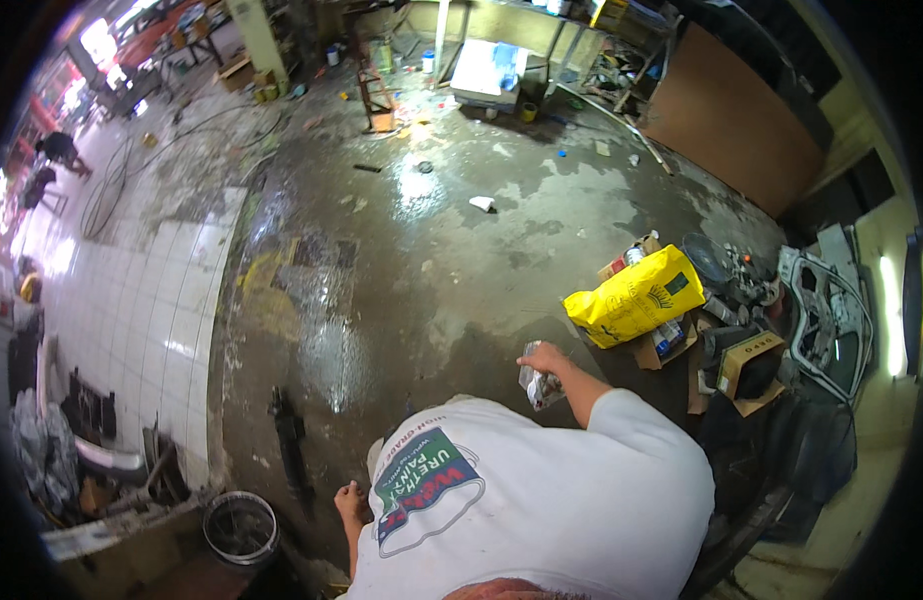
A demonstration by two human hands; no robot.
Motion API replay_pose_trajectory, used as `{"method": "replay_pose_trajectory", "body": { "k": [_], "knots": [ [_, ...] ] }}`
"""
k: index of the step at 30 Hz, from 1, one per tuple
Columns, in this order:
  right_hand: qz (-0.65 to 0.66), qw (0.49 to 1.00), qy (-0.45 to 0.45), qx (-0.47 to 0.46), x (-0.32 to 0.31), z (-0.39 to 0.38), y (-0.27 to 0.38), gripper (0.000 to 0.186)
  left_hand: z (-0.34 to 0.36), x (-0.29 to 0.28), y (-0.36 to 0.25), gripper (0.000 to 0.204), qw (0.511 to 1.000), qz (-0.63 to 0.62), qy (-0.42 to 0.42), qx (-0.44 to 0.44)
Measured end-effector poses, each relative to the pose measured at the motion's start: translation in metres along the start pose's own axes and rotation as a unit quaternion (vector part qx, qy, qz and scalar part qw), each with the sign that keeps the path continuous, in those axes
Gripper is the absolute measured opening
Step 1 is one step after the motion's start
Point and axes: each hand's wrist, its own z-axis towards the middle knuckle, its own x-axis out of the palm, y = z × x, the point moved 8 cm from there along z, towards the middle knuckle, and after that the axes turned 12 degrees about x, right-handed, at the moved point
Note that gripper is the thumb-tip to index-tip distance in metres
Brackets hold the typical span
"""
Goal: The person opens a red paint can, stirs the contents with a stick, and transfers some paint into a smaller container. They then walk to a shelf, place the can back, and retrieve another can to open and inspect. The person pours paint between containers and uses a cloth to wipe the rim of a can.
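My right arm reaches forward and to the right from a white T-shirt [581, 490]. At its end my right hand [544, 358] is closed on the top of a crumpled, see-through plastic bag [541, 390]; its contents are too small to make out. The bag hangs over the wet grey floor [461, 340]. Low on the left, close beside the shirt, is my left hand [350, 502], fingers curled in. Whether it holds anything is hidden. A long dark metal part [289, 440] lies on the floor left of it.
To the right, a yellow bag [636, 298] lies over cardboard boxes, with another box [749, 362] and a car door frame [826, 320] beyond. A round bin [241, 527] stands at lower left. White paper [482, 203] lies ahead; cables [111, 190] trail across the far-left tiles.
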Motion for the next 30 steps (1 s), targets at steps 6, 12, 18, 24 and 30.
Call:
{"method": "replay_pose_trajectory", "body": {
  "k": [6, 12, 18, 24, 30],
  "knots": [
    [0.105, 0.99, 0.046, 0.085, 0.02, -0.035, -0.032, 0.078, 0.12, 0.01, -0.129, 0.026, 0.998, 0.019, 0.05, 0.024],
    [0.135, 0.964, 0.086, 0.21, 0.091, -0.056, -0.095, 0.076, 0.209, 0.058, -0.184, 0.025, 0.988, 0.095, 0.119, 0.011],
    [0.144, 0.951, 0.026, 0.272, 0.0, -0.034, -0.064, 0.075, 0.277, 0.1, -0.259, 0.028, 0.96, 0.195, 0.195, 0.046],
    [0.438, 0.871, -0.2, 0.095, -0.213, 0.038, 0.032, 0.043, 0.415, 0.232, -0.367, 0.041, 0.812, 0.421, 0.3, 0.27],
    [0.601, 0.774, -0.14, -0.144, -0.436, 0.079, 0.181, 0.039, 0.326, 0.489, -0.692, 0.057, 0.848, -0.053, 0.497, 0.176]
  ]
}}
